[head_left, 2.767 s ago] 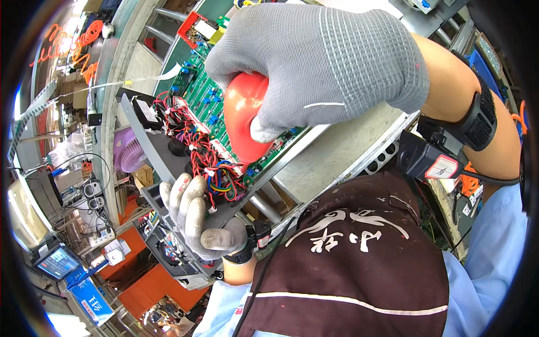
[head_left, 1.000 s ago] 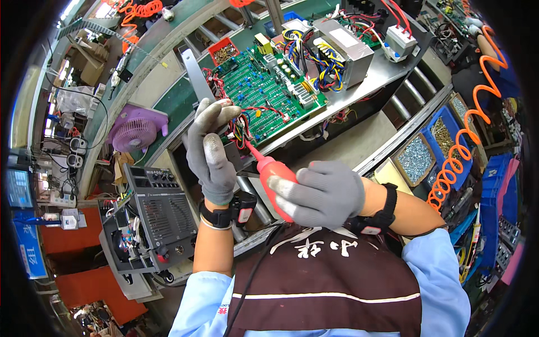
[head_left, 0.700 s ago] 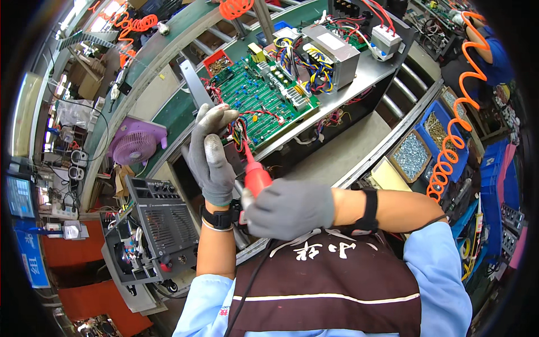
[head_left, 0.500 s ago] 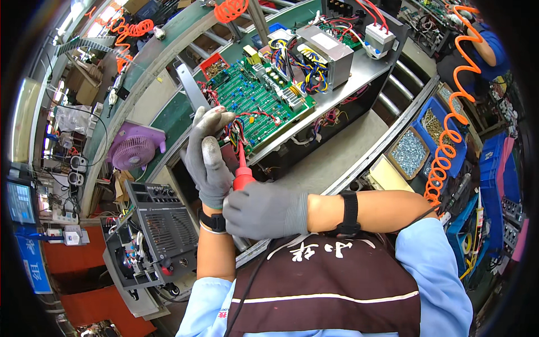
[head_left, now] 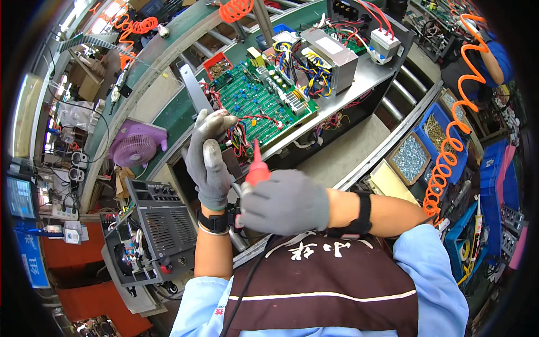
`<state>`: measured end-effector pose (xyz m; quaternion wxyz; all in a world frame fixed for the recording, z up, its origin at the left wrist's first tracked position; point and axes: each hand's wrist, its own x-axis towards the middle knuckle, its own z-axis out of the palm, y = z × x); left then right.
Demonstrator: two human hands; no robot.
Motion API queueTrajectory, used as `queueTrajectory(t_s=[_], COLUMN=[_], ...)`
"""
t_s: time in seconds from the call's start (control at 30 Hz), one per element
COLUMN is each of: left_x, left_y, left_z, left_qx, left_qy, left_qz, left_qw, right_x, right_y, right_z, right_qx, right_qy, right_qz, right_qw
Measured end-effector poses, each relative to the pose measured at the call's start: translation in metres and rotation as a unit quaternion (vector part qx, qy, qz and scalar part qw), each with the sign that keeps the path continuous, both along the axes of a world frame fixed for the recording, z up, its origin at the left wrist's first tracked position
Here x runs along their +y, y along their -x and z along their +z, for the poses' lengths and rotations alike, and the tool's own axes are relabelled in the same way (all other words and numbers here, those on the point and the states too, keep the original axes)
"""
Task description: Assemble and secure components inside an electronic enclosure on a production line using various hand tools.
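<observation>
My right hand [head_left: 287, 203], in a grey glove and slightly blurred, is closed around a red squeeze bottle with a tapered nozzle [head_left: 258, 173]. The nozzle points away from me, toward the near edge of a green circuit board [head_left: 241, 96]. My gloved left hand [head_left: 209, 165] is raised beside the board's left corner, its thumb apart and its fingers stretched with bent tips. I cannot make out anything in it. Red and dark wires [head_left: 238, 138] bunch between the left hand and the board. The board sits on an open metal chassis [head_left: 359, 84] with a large transformer [head_left: 332, 55].
Metal rollers [head_left: 404, 92] run beneath and beyond the chassis. To the right are a tray of silver screws [head_left: 410, 157], a blue bin [head_left: 431, 126] and a hanging orange coiled hose [head_left: 449, 151]. A purple fan [head_left: 135, 147] and a grey machine unit [head_left: 165, 222] stand at left.
My right hand has moved right with the red bottle, and the nozzle has shifted from the wires toward the board's edge. The left hand has barely moved.
</observation>
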<state>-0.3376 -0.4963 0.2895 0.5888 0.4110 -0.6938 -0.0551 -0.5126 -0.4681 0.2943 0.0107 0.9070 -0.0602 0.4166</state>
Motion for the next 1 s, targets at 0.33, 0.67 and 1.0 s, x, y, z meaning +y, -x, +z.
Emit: queueTrajectory(t_s=[0.33, 0.67, 1.0], left_x=[0.002, 0.001, 0.005], left_y=[0.008, 0.016, 0.017], left_z=[-0.001, -0.005, -0.003], left_qx=[-0.079, -0.146, -0.161], left_qy=[0.048, 0.068, 0.057], left_qz=[0.066, 0.12, 0.148], left_qw=[0.993, 0.98, 0.974], right_x=[-0.026, -0.049, -0.058], right_y=[0.122, 0.122, 0.12], right_z=[-0.029, -0.063, -0.072], right_qx=[-0.575, -0.502, -0.462], right_qy=[-0.523, -0.45, -0.485], right_qz=[-0.115, -0.236, -0.231], right_qw=[0.619, 0.7, 0.706])
